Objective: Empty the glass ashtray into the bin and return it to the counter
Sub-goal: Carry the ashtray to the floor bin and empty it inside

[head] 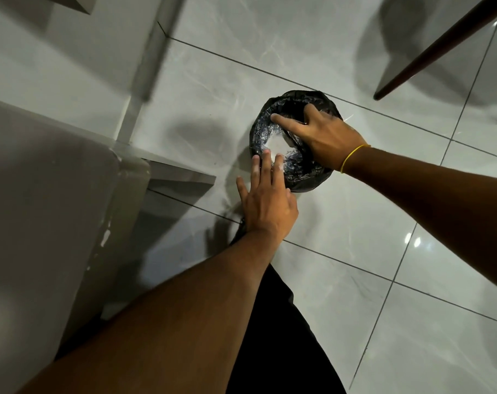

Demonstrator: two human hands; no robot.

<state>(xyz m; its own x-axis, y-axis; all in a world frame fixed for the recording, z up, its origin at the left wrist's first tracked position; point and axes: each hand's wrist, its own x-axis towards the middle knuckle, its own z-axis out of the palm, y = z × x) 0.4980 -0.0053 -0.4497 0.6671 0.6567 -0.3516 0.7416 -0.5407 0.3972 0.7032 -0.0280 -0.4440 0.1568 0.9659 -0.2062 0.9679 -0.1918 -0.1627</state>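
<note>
We note the pale tiled floor (pixel 312 265) filling most of the view, with dark grout lines crossing it. Left of our left arm stands a grey counter edge (pixel 56 209), its corner chipped in white flecks. Up and to the right of our right hand a dark wooden leg (pixel 440 46) slants across the tiles.

Below both hands sits the bin (pixel 295 177), small, round, lined with a black bag. Pale rubbish (pixel 275 143) shows inside it, between the two hands.

Right hand (pixel 324 135): reaches over the far half of the bin, palm down, fingers curled over something underneath, forefinger stretched out toward the left rim. A faint glassy edge shows at its fingertips and under the palm, which we take for the ashtray (pixel 291 139); most of it is hidden by the hand and we cannot tell its tilt. A yellow band (pixel 352 157) circles this wrist.

Left hand (pixel 267 203): flat, palm down, fingers spread slightly apart, holding nothing. Its fingertips lie at the near rim of the bin; whether they touch the bag we cannot tell.
</note>
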